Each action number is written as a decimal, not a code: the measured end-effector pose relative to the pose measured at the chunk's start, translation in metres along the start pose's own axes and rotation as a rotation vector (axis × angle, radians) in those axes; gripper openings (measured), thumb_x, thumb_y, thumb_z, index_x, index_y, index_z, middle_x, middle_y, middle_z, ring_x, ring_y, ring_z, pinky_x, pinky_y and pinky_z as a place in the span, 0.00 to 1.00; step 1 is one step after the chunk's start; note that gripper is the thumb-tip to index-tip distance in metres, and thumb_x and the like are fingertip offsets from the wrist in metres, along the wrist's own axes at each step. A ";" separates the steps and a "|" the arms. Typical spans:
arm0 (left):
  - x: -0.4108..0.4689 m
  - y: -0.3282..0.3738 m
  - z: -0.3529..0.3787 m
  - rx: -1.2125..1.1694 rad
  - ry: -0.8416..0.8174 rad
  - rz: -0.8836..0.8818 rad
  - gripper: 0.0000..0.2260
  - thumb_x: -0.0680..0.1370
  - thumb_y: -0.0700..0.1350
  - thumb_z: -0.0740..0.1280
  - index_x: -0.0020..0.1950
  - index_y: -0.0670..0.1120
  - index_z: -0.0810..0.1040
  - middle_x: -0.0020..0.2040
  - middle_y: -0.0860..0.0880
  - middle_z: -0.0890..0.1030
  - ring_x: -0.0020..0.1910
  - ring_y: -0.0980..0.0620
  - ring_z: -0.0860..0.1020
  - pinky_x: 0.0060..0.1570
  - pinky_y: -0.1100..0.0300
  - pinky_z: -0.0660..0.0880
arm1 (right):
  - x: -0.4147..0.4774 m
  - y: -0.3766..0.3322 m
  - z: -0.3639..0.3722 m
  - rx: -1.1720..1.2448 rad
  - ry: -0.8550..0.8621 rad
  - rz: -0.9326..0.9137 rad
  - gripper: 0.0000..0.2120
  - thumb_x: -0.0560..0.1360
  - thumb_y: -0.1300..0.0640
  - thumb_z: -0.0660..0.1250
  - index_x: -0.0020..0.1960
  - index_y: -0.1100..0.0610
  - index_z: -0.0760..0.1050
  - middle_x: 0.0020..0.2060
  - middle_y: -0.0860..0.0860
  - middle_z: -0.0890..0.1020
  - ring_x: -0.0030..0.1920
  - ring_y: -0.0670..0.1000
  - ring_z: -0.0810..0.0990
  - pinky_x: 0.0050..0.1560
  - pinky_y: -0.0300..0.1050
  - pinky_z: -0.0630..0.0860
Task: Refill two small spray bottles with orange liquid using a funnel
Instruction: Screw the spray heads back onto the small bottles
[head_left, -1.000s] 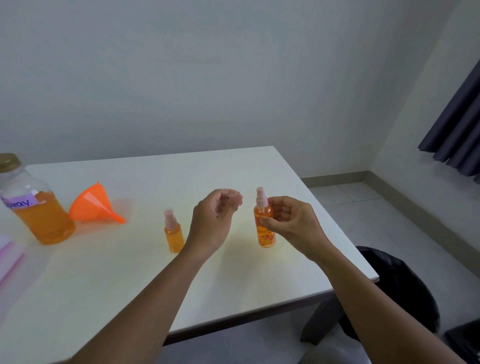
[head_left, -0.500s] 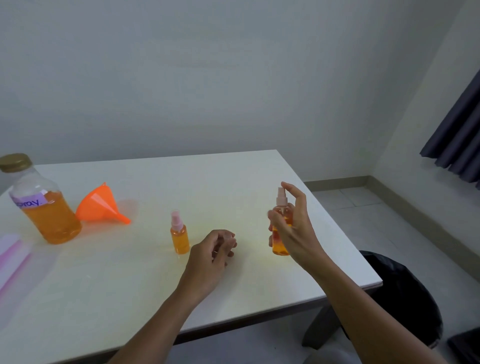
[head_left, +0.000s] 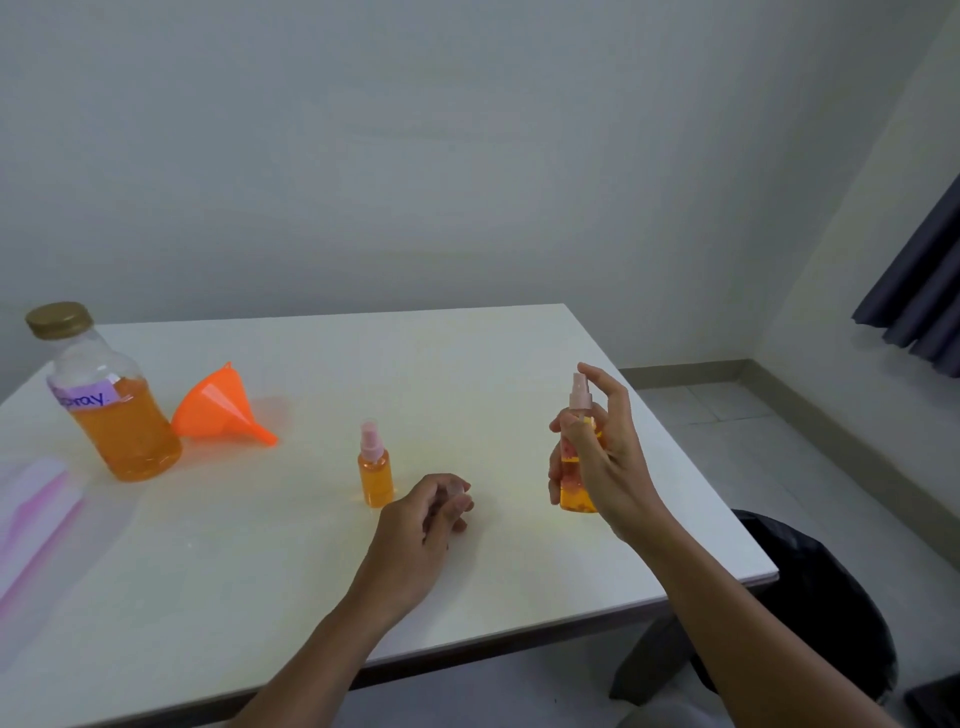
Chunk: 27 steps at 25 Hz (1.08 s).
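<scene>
Head view, largest thing first: what is it?

— White desk, with a dark curtain at the right edge of the picture.

And on the desk?

— Far left, a large bottle with a gold cap and a purple label stands upright, roughly half full of orange liquid. Just beside it on its right, an orange funnel lies on its side, spout pointing right.

Hands?

— Right hand is raised over the desk's right part. Its fingers are wrapped around a small spray bottle, held upright and off the surface, with the forefinger stretched up beside the pink nozzle. Orange liquid shows inside. Left hand is low over the desk's middle, fingers curled together. Something small and pale may sit at the fingertips, but it is too blurred, so I cannot tell whether they hold anything.

The other one?

— Second spray bottle stands upright on the desk, just left of the left hand and apart from it. Its pink sprayer is on, and it is mostly full of orange.
</scene>
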<state>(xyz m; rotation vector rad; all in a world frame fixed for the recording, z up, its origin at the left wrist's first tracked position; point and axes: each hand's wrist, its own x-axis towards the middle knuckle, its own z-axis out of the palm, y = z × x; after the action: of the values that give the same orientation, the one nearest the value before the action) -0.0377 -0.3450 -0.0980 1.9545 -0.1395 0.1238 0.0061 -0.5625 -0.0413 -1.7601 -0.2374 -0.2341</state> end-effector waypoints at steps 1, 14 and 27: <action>0.000 -0.001 0.000 0.005 0.001 0.000 0.05 0.81 0.48 0.64 0.56 0.57 0.76 0.48 0.58 0.84 0.46 0.61 0.82 0.42 0.67 0.78 | 0.002 0.001 0.001 -0.009 0.013 0.005 0.22 0.83 0.51 0.60 0.74 0.42 0.59 0.51 0.54 0.79 0.33 0.56 0.83 0.32 0.50 0.83; 0.001 -0.003 0.002 0.024 0.010 0.019 0.06 0.82 0.48 0.63 0.56 0.58 0.75 0.48 0.59 0.84 0.46 0.61 0.82 0.42 0.69 0.78 | 0.028 -0.004 -0.002 -0.433 0.021 0.027 0.26 0.76 0.52 0.73 0.67 0.35 0.66 0.49 0.50 0.78 0.32 0.56 0.83 0.29 0.52 0.84; 0.002 -0.005 0.002 0.040 0.014 0.025 0.06 0.82 0.49 0.61 0.58 0.56 0.75 0.49 0.60 0.83 0.47 0.62 0.81 0.44 0.69 0.78 | 0.040 0.017 0.019 -0.768 -0.027 -0.173 0.23 0.79 0.53 0.67 0.71 0.44 0.63 0.49 0.52 0.80 0.41 0.54 0.79 0.39 0.49 0.80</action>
<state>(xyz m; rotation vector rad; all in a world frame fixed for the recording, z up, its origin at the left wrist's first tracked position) -0.0347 -0.3452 -0.1025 1.9921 -0.1527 0.1581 0.0493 -0.5459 -0.0496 -2.5062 -0.3493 -0.4710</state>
